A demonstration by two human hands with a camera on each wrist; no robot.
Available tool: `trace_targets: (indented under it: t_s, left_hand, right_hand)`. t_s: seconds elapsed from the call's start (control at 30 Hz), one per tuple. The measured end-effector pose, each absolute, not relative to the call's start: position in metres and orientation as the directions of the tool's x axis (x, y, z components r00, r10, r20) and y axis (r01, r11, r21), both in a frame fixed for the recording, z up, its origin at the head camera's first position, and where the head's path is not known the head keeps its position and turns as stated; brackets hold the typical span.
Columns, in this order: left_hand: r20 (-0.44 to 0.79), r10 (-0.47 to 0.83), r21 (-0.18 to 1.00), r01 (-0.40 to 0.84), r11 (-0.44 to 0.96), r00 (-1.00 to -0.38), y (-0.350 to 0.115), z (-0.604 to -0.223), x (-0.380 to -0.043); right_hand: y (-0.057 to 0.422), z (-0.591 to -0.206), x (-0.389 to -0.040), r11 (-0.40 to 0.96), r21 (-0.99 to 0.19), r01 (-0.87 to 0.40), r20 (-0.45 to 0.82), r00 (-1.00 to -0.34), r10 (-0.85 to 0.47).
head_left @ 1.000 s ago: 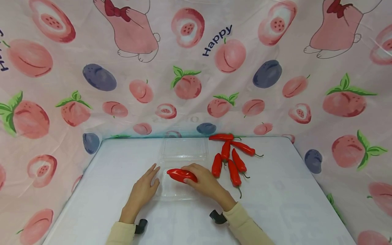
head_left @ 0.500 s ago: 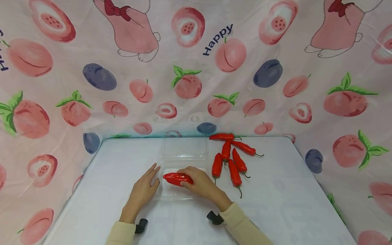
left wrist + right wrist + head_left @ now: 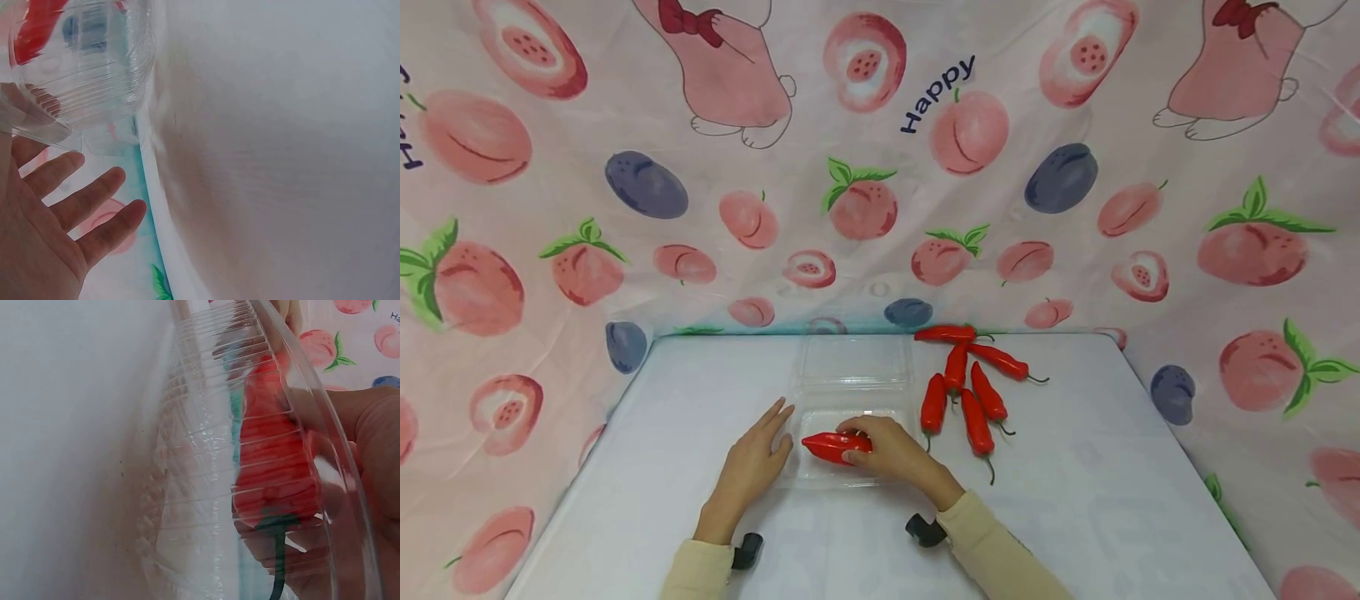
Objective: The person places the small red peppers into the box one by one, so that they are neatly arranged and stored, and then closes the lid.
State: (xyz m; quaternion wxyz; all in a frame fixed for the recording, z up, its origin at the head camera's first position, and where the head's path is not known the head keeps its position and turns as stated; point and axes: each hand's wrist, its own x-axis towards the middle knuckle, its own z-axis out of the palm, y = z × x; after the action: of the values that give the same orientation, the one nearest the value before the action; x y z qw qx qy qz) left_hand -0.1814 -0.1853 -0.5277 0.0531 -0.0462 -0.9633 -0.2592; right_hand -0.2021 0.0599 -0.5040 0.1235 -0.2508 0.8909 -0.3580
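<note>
My right hand (image 3: 891,450) grips a red chili pepper (image 3: 822,447) low inside the base of a clear plastic clamshell box (image 3: 820,421). The pepper's tip points left, toward my other hand. Through the ribbed box wall (image 3: 187,487) in the right wrist view, its green stem (image 3: 279,556) shows, with my thumb along its side. My left hand (image 3: 748,467) is at the box's left edge with fingers straight and spread; the left wrist view shows fingers (image 3: 87,200) beside the clear wall, part of the hand seen through it.
Several more red peppers (image 3: 977,423) lie loose on the white table (image 3: 1112,500), right of the box. The box's lid (image 3: 856,362) lies folded back toward the fruit-printed cloth (image 3: 880,142) behind. Black wrist cameras (image 3: 925,531) sit at both cuffs.
My right hand has carried the pepper down and slightly left within the box, toward its near side. The left hand has stayed at the box's edge.
</note>
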Motion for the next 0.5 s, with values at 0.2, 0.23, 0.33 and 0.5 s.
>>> trace_targets:
  t_s: [0.2,0.23,0.33,0.5]
  left_hand:
    - [0.131,0.068,0.487,0.124,0.864,-0.989,-0.1850,-0.5278,-0.1816]
    - [0.132,0.069,0.488,0.125,0.864,-0.989,-0.1848,-0.5275,-0.1815]
    - [0.137,0.069,0.490,0.128,0.862,-0.988,-0.1849,-0.5274,-0.1814]
    - [0.139,0.063,0.490,0.124,0.863,-0.988,-0.1848,-0.5285,-0.1810]
  right_hand:
    - [0.0578,-0.5063,-0.2021,0.634,-0.704,-0.320,-0.089,-0.846,-0.526]
    - [0.0574,-0.5065,-0.2022,0.636,-0.704,-0.317,-0.095,-0.845,-0.526]
    - [0.0569,-0.5078,-0.2025,0.643,-0.700,-0.311,-0.110,-0.843,-0.527]
    - [0.0568,-0.5125,-0.2036,0.644,-0.691,-0.328,-0.110,-0.833,-0.543]
